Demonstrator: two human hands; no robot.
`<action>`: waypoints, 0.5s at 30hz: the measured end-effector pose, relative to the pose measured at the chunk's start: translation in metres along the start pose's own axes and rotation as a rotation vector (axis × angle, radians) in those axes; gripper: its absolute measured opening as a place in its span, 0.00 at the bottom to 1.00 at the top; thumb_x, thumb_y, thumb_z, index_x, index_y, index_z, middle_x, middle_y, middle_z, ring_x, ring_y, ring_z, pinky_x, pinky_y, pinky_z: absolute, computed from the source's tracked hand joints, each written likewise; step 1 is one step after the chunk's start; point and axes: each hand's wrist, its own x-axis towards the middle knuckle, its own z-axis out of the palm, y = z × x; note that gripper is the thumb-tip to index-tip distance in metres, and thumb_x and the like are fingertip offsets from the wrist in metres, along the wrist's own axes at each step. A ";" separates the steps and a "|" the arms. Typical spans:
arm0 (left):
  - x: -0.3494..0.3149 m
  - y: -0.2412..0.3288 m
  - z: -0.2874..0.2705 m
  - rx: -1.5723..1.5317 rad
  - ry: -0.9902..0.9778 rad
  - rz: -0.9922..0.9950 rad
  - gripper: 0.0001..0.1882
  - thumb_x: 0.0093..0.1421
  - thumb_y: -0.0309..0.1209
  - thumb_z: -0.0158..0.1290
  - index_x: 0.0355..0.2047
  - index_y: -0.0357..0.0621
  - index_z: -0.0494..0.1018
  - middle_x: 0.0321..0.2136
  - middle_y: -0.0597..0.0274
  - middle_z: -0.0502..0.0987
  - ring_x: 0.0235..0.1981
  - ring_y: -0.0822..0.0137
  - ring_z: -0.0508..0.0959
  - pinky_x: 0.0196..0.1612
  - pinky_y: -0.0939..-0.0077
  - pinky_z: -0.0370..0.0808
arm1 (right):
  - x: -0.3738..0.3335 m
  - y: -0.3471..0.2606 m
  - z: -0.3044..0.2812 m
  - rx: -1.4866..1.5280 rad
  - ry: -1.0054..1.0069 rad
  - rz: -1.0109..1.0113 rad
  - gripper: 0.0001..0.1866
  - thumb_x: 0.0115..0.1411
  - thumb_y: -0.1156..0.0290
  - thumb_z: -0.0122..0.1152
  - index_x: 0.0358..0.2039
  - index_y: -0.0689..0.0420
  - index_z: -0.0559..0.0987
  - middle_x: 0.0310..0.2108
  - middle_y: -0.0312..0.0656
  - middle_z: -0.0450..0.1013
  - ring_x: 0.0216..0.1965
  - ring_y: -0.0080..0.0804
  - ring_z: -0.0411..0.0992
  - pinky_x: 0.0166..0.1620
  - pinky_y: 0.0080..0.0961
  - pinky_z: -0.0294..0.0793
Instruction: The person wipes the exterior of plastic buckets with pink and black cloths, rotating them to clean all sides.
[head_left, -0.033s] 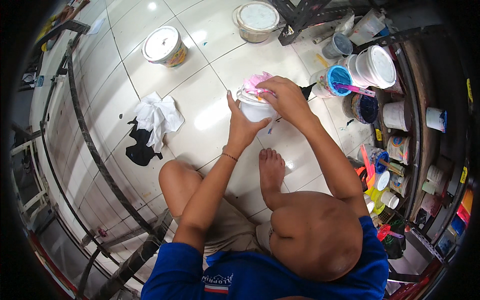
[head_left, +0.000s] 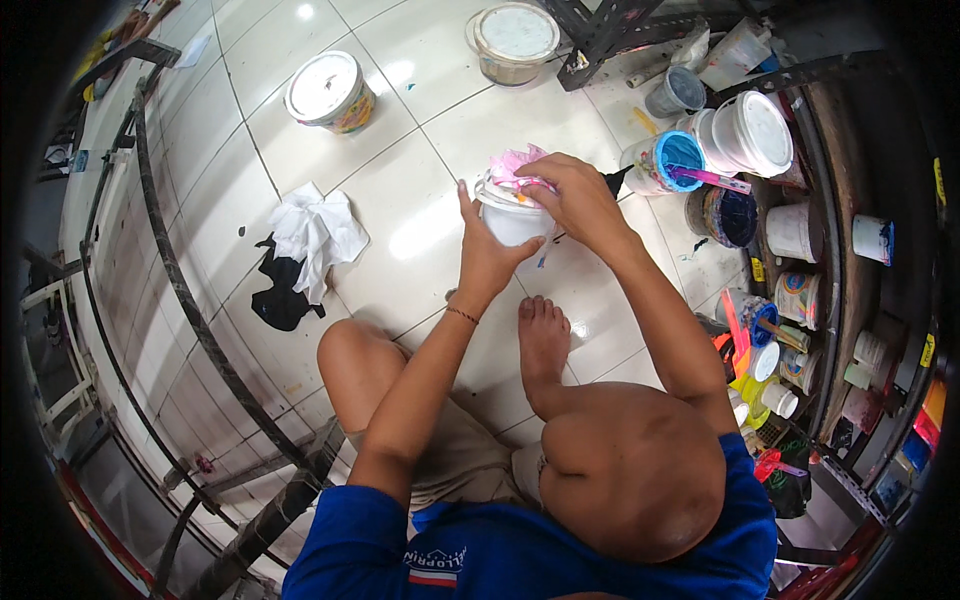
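Note:
A small white plastic tub (head_left: 511,226) is in front of me over the tiled floor. My left hand (head_left: 487,250) is closed around its near left side, the thumb pressed along the front. Bunched in my right hand (head_left: 578,200) is a pink cloth (head_left: 514,164), pressed against the tub's top rim. Small orange marks show at the top. My right hand's fingertips are partly hidden by the cloth and the hand itself. A dark cloth (head_left: 617,181) lies just beyond my right wrist.
A white rag (head_left: 318,238) and a black rag (head_left: 285,292) lie to the left. Two lidded buckets (head_left: 325,88) (head_left: 515,45) stand farther off. On the right, an open blue paint bucket (head_left: 679,157) stands by a crowded shelf (head_left: 838,250). Dark metal rails (head_left: 190,300) run along the left.

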 end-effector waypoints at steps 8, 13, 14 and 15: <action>-0.013 -0.007 0.002 0.108 -0.046 -0.032 0.64 0.41 0.38 0.74 0.65 0.30 0.38 0.54 0.36 0.68 0.53 0.45 0.75 0.58 0.61 0.71 | -0.010 -0.002 -0.006 0.087 -0.023 0.137 0.14 0.60 0.68 0.61 0.44 0.60 0.82 0.44 0.55 0.76 0.45 0.51 0.74 0.51 0.38 0.71; -0.018 0.000 0.002 0.078 -0.020 -0.149 0.54 0.39 0.37 0.74 0.58 0.31 0.51 0.51 0.41 0.70 0.52 0.49 0.75 0.56 0.62 0.71 | -0.016 -0.010 -0.005 0.068 -0.064 0.000 0.18 0.61 0.71 0.57 0.51 0.59 0.78 0.50 0.56 0.72 0.50 0.52 0.71 0.54 0.38 0.70; -0.020 0.000 0.001 0.083 -0.019 -0.138 0.52 0.39 0.37 0.74 0.57 0.31 0.53 0.50 0.41 0.70 0.52 0.49 0.74 0.56 0.62 0.71 | -0.017 -0.014 -0.006 0.036 -0.094 -0.046 0.19 0.61 0.72 0.56 0.53 0.59 0.77 0.51 0.56 0.71 0.51 0.53 0.70 0.55 0.38 0.69; -0.020 -0.001 0.000 0.088 -0.017 -0.128 0.51 0.39 0.36 0.74 0.55 0.31 0.54 0.49 0.42 0.70 0.52 0.49 0.73 0.55 0.63 0.71 | -0.020 -0.016 -0.005 -0.006 -0.105 -0.083 0.21 0.61 0.72 0.56 0.55 0.59 0.75 0.51 0.56 0.71 0.51 0.53 0.70 0.56 0.38 0.69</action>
